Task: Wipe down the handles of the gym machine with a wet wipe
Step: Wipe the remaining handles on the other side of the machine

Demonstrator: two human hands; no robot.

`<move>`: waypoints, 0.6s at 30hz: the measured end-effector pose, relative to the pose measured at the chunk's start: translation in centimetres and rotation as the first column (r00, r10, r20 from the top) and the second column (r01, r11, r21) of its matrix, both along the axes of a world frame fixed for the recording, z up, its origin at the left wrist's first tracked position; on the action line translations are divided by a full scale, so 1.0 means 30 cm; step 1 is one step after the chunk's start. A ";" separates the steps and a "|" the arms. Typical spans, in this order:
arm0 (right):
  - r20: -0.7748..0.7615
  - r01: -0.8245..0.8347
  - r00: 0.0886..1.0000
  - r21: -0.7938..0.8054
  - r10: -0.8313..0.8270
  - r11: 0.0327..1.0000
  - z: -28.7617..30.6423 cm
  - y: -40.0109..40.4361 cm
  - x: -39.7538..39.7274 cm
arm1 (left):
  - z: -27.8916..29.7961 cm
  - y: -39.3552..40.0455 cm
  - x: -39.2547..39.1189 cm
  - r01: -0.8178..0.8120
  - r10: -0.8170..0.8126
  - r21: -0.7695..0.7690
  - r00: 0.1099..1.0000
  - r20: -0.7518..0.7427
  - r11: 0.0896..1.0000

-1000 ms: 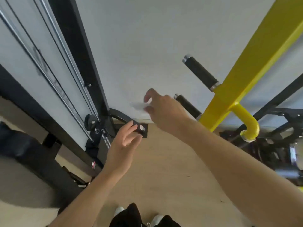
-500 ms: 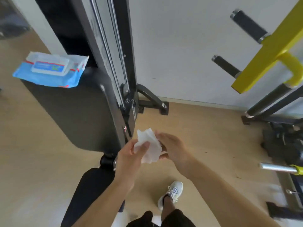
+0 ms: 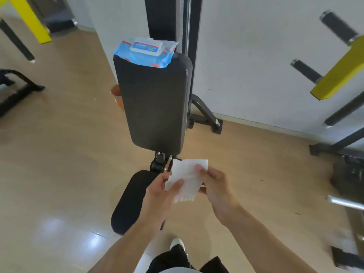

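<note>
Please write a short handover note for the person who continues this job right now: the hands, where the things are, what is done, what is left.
Left hand and right hand both pinch the white wet wipe, spread between them above the seat.
Wipe pack lies on top of the black back pad.
Black handles stick out from the yellow frame on the right; the wipe touches none.
Done: wipe is out. Left: wipe the handles.

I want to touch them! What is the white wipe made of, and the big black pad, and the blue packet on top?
The wipe looks like thin, soft cloth-like paper: it creases and hangs limp between the left hand and right hand. The black pad seems matte vinyl or leather-like cover over padding, with rounded edges. The blue packet looks like shiny crinkly plastic film with a hard plastic lid.
</note>
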State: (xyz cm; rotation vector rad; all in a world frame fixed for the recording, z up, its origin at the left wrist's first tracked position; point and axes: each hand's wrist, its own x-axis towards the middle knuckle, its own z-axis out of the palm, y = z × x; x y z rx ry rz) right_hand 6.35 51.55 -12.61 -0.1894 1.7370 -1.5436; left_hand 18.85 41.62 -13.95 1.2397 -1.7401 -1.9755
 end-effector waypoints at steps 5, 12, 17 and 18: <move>-0.028 -0.035 0.999 -0.021 0.035 0.999 0.010 0.067 0.116 | 0.025 0.102 0.132 -0.002 0.030 0.319 0.996 -0.085 0.948; 0.053 -0.240 0.970 0.028 0.238 0.970 0.006 0.109 0.347 | 0.070 0.150 0.381 -0.155 0.207 0.332 0.970 -0.130 0.931; 0.112 -0.393 0.912 -0.032 0.394 0.919 0.030 0.061 0.552 | 0.102 0.089 0.618 -0.279 0.321 0.251 0.937 -0.141 0.927; 0.111 -0.410 0.905 -0.032 0.411 0.911 0.033 0.040 0.587 | 0.099 0.066 0.666 -0.307 0.346 0.236 0.926 -0.150 0.922</move>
